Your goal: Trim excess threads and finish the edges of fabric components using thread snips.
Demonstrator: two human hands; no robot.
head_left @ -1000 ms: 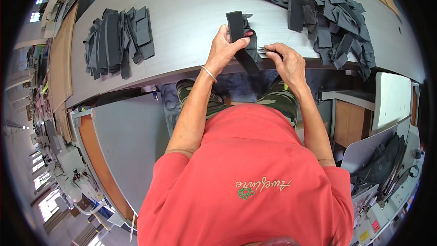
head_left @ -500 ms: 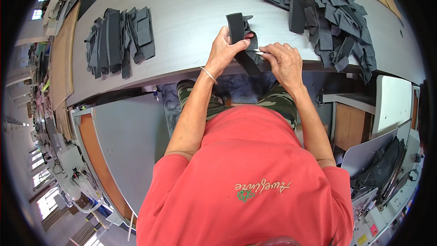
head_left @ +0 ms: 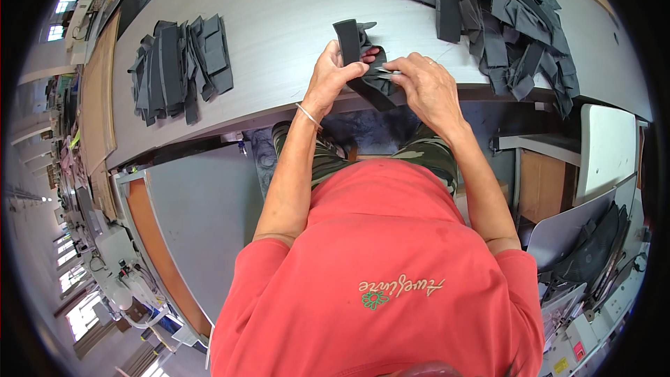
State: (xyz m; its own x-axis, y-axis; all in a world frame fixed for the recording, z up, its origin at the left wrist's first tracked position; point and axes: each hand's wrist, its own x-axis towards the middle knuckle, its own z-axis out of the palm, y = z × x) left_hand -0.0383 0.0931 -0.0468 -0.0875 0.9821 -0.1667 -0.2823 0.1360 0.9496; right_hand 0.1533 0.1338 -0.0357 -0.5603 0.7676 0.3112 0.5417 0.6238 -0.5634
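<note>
My left hand [head_left: 333, 77] is closed round a dark grey fabric strip [head_left: 347, 36], thumb on top, near the front edge of the table. The strip is folded, with its lower end [head_left: 377, 98] hanging at the edge and a loose flap at the right. My right hand [head_left: 427, 87] pinches what look like small metal thread snips [head_left: 384, 70]. Their pale tips lie against the strip, close to the left fingers. The rest of the snips is hidden in the right hand.
A neat bundle of grey strips [head_left: 167, 70] lies on the pale table [head_left: 279, 21] at the left. A larger, tangled pile of strips [head_left: 516, 21] hangs over the front edge at the right. A grey panel [head_left: 199, 202] and a cardboard box [head_left: 548, 185] stand below the table.
Both hands have shifted slightly left with the strip. My right hand has come up and closer to the left, bringing the snips' tips further over the fabric.
</note>
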